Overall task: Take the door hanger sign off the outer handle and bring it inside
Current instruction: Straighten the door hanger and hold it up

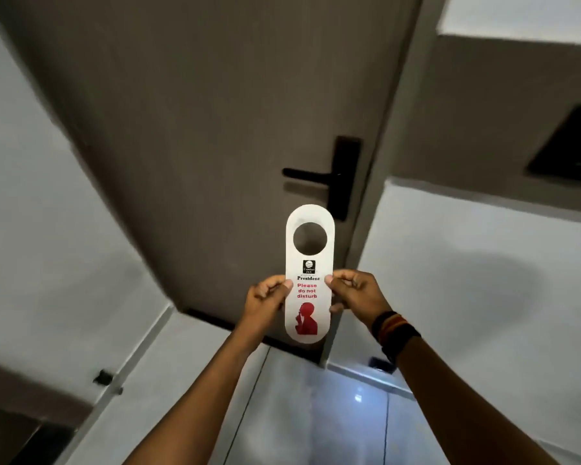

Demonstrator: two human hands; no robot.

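Item: door hanger sign [309,263], white card with a round hanging hole, red "Please do not disturb" lettering and a red figure. Position: held upright in front of a closed grey door [188,129], below and clear of the black lever handle [307,175]; hole empty, not on any handle. Left hand [265,298]: grip closed on the sign's left edge, thumb on the face. Right hand [356,292]: grip closed on the right edge; dark bands at the wrist [394,327]. Floor: pale glossy tiles [316,414]. Step judged: removal done, carrying in hand. Whether this was the inside could not be told. Next move would call for keeping hold and carrying the sign inward.
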